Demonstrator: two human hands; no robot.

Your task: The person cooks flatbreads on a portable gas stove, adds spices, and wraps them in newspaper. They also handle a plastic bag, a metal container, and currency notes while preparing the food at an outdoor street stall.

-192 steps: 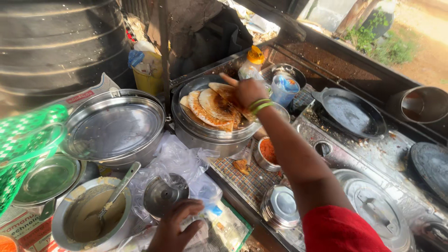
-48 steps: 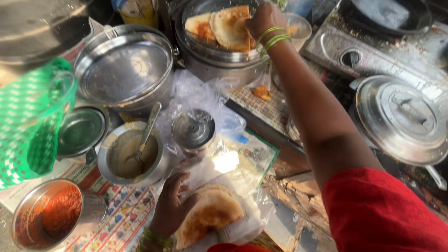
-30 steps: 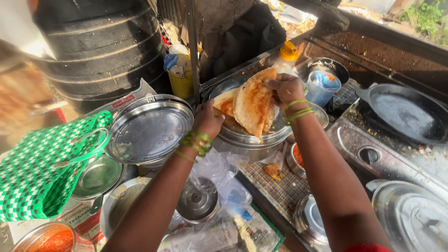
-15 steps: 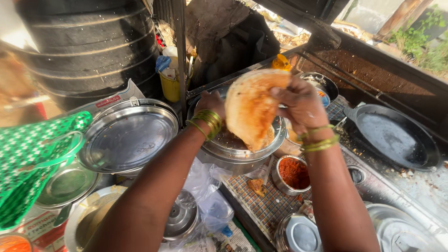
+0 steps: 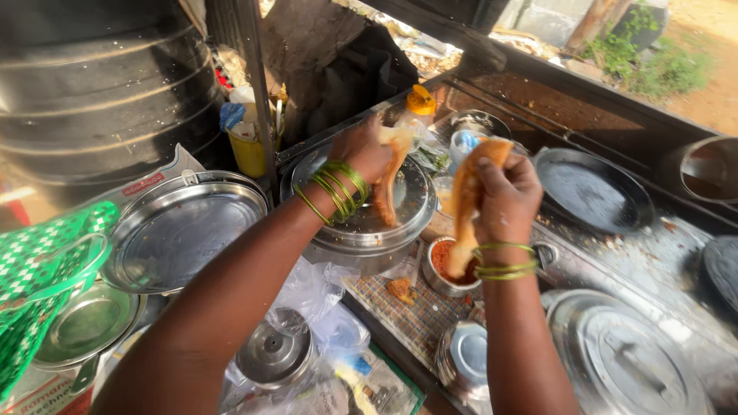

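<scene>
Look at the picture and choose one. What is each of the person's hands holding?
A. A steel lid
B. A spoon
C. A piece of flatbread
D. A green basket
C. The left hand and the right hand each grip a piece of flatbread, held above the lidded steel pot.

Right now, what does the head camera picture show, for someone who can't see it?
Two hands with green bangles each lift a flatbread: the left hand holds one flatbread over a covered steel pot, while the right hand holds another flatbread over a small bowl of red chutney. A black pan sits behind.
</scene>
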